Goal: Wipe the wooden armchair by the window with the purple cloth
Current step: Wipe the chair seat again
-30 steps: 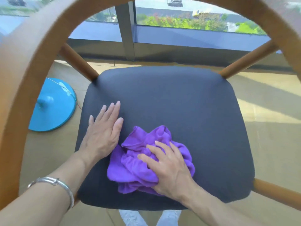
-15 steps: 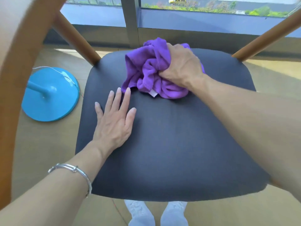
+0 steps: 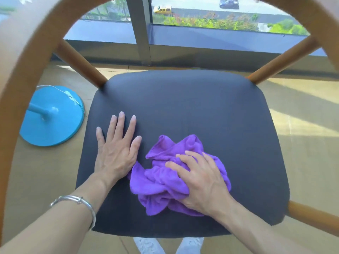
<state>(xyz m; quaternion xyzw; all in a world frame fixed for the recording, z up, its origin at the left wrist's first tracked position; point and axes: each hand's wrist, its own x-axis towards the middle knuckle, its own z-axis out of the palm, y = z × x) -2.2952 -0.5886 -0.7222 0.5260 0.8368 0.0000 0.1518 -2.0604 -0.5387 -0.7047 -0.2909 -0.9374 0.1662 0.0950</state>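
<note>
We look down through the curved wooden back of the armchair (image 3: 22, 92) by the window (image 3: 229, 39) as a person wipes its dark padded seat (image 3: 201, 107). The purple cloth (image 3: 161, 182) lies bunched in loose folds on the near half of the seat, a little right of the middle and close to the front edge.

The right hand (image 3: 203, 182) lies palm down on top of the cloth and presses it against the seat. Its fingers (image 3: 192, 156) are slightly bent and a little apart, the tips sinking into the folds. We cannot tell whether any cloth is caught under the palm.

The left hand (image 3: 115, 154) rests flat on the bare seat just beside the cloth. Its fingers are straight and spread, and the heel of the hand is touching or almost touching the cloth's left edge. A silver bracelet (image 3: 77, 201) circles that wrist.

On the pale floor (image 3: 302, 143) to the left of the chair stands a round blue base (image 3: 55, 123) with a thin cord trailing over it. White shoes (image 3: 146, 245) show below the seat's front edge. Outside the glass we see green shrubs and a yellow vehicle (image 3: 162, 9).
</note>
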